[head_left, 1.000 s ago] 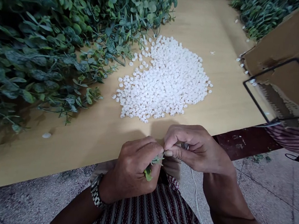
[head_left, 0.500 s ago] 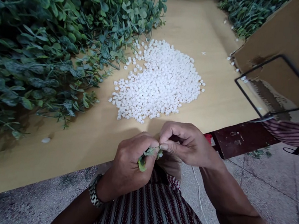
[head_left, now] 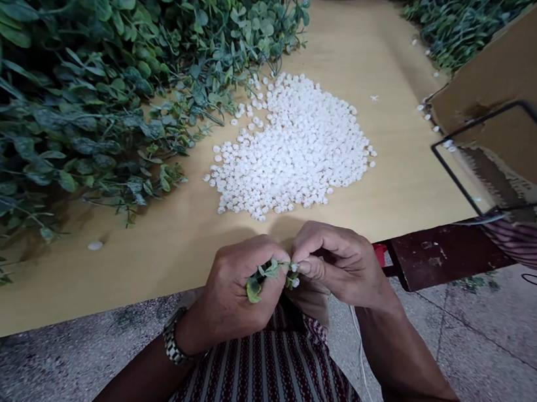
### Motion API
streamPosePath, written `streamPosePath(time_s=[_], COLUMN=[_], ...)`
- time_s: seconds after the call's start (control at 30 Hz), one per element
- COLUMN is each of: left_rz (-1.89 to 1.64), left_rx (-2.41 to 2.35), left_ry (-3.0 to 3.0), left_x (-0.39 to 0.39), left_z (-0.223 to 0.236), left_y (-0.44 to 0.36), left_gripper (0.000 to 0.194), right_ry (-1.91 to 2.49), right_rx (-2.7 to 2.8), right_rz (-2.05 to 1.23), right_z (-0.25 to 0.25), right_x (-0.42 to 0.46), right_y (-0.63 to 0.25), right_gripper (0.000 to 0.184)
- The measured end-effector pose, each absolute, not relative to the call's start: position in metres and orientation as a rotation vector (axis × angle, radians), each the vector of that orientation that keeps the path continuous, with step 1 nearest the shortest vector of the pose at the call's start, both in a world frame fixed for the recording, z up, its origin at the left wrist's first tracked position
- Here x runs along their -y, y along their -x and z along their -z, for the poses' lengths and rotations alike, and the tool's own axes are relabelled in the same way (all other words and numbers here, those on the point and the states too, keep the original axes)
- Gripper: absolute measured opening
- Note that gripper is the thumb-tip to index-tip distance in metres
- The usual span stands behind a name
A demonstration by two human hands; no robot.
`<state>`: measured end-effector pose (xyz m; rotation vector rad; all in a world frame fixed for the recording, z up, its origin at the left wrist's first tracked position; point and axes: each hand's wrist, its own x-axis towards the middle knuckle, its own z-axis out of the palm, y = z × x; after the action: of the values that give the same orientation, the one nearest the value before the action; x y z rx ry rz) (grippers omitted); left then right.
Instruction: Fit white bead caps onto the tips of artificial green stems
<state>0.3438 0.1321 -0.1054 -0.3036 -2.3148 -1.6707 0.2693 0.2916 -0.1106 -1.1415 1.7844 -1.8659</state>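
My left hand (head_left: 242,283) is closed round a small artificial leaf sprig (head_left: 255,287), its green leaves poking out between thumb and fingers. Close against it, my right hand (head_left: 339,263) pinches a tiny white piece (head_left: 294,267) at the sprig's stem end. Another small white bit (head_left: 296,282) shows on the sprig just below the right thumb. Both hands are at the table's front edge, above my lap. Beyond them lies a heap of small white plastic pieces (head_left: 295,148).
Piled artificial greenery (head_left: 90,85) covers the left of the table (head_left: 156,259). More greenery (head_left: 462,29) is at the far right, beside a torn cardboard sheet (head_left: 516,82) and a black wire frame (head_left: 454,179). A lone white disc (head_left: 95,245) lies near the left front.
The view has shifted slightly, so the table things appear a little to the right. My fingertips have parted slightly, and white pieces at the sprig's stem show more clearly.
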Motion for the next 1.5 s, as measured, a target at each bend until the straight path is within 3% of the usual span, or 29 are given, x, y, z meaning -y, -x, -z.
streamPosePath(time_s=[1.5], left_rz=[1.641], left_rx=[2.134], left_ry=[0.396], left_x=[-0.139], left_z=[0.1142], left_y=[-0.348], left_gripper=[0.019], right_ry=[1.139], right_rx=[-1.773], right_rz=[1.842], right_z=[0.1136], right_x=[-0.2984], right_y=[-0.2691], right_gripper=[0.005])
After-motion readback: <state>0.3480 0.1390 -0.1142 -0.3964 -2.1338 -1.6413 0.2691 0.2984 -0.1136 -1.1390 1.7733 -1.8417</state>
